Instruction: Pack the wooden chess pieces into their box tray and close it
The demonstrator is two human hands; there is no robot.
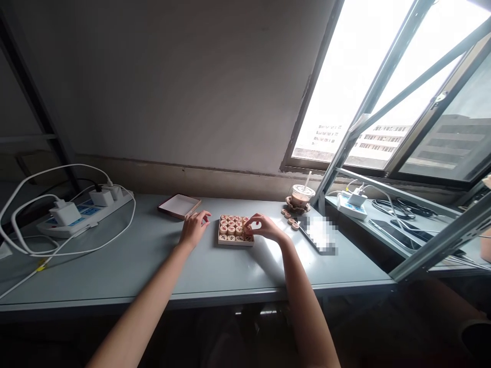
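Grey desk (230, 271), right hand (265, 227) pinching wooden disc (245, 230) between fingertips, left hand (194, 226), fingers apart

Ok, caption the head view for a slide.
Right hand at round wooden character-marked pieces in a pale square box; left hand near a white-lined rectangular lid, on a grey table.

The round pieces (231, 230) seem wooden, the tabletop (226, 271) glossy.

Bare hands (194, 227), slender bare forearms (156, 294)
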